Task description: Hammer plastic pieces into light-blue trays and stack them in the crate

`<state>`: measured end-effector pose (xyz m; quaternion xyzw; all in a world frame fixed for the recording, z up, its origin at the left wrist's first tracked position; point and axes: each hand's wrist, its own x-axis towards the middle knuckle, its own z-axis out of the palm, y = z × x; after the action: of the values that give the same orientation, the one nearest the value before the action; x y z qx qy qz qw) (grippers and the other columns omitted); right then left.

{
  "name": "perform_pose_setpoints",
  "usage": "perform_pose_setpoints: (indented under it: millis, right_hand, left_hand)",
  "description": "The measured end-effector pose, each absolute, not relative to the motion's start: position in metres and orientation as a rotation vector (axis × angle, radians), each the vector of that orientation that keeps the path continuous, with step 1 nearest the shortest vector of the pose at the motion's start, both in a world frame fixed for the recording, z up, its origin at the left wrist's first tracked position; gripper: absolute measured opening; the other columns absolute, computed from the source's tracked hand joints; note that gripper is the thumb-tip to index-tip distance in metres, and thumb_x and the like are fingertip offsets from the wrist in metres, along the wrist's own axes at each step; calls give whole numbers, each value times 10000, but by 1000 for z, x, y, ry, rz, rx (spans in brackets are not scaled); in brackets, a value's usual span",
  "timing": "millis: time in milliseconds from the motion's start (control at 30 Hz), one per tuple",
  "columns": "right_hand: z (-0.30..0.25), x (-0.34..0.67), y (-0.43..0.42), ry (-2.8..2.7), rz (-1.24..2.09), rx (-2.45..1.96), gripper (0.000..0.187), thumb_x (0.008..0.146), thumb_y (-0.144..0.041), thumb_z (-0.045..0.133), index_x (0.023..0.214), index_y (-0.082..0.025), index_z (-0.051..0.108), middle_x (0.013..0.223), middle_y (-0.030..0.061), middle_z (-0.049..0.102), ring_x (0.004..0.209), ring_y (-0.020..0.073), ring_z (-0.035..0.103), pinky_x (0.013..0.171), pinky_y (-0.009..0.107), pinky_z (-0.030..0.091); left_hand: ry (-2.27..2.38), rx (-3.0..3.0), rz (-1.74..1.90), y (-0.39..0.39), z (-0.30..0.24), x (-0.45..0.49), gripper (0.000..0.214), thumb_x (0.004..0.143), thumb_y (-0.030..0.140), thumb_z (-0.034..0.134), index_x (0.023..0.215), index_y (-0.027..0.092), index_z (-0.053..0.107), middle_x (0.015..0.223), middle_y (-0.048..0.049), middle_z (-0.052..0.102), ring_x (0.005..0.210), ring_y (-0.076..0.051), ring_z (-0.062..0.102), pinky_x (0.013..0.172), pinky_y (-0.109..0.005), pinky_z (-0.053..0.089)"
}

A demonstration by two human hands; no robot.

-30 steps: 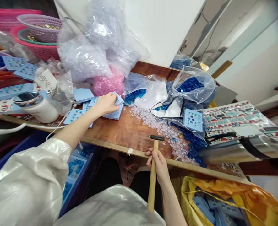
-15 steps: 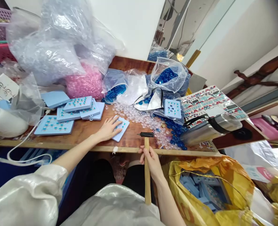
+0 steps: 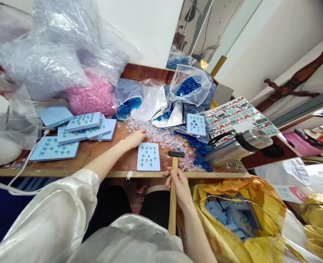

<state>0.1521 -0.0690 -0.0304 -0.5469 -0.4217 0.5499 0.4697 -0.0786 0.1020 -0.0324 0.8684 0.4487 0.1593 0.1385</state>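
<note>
My left hand (image 3: 135, 138) lies palm down at the edge of a heap of clear plastic rings (image 3: 156, 133), holding nothing. Just below it, a light-blue perforated plate (image 3: 148, 157) set with small blue pieces lies flat near the table's front edge. My right hand (image 3: 180, 187) grips the wooden handle of a small hammer (image 3: 173, 204), whose dark head (image 3: 176, 154) is upright above the rings. Loose blue pieces (image 3: 196, 149) are scattered to the right of the hammer head. More such plates (image 3: 87, 126) lie stacked left of my left hand.
Plastic bags of clear, pink and blue pieces (image 3: 190, 86) crowd the back of the wooden table (image 3: 117, 168). A steel flask (image 3: 239, 146) lies on a printed sheet at right. Below the table stands a yellow bag of blue plates (image 3: 229, 215).
My left hand has let go of the light-blue plate, which now lies flat, and has moved up to the rings. The view has shifted slightly, and the hammer stays in my right hand.
</note>
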Motion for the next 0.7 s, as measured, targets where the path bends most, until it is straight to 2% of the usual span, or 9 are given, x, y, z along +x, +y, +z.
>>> perform_pose_setpoints:
  millis: [100,300,467,600,700]
  right_hand:
    - [-32,155,-69,-1048,1329,-1356,403,732,-551,570,914,-191,562,756,9,633,470,84,497,437,212,399]
    - [-37,158,-68,-1031,1336,-1392,400,759,-540,545,945,-185,555,750,12,628,461,74,486,426,199,393]
    - [-35,153,-65,-1104,1335,-1383,367,781,-518,531,935,-186,555,727,3,611,472,79,487,433,200,396]
    - [-34,152,-65,-1141,1332,-1386,362,793,-512,517,946,-185,551,740,5,609,483,80,488,445,203,403]
    - [-35,153,-68,-1136,1333,-1407,387,782,-530,519,947,-181,547,773,17,617,484,81,488,442,206,403]
  left_hand:
    - [1289,2515,427,107,-37,-81,217,784,136,423,841,147,632,916,-61,543,771,-145,532,753,-267,441]
    - [1338,2421,689,71,-23,-89,207,765,87,412,867,141,584,894,-61,534,806,-145,527,773,-262,443]
    - [1198,2557,571,46,-20,-92,251,808,69,379,949,159,566,935,-63,550,887,-158,517,818,-282,433]
    - [1175,2640,544,36,-22,-95,264,857,110,362,1033,153,555,984,-86,565,953,-180,501,851,-310,427]
    - [1148,2616,606,33,-23,-96,232,878,203,402,1055,148,542,1022,-92,574,985,-191,493,877,-327,419]
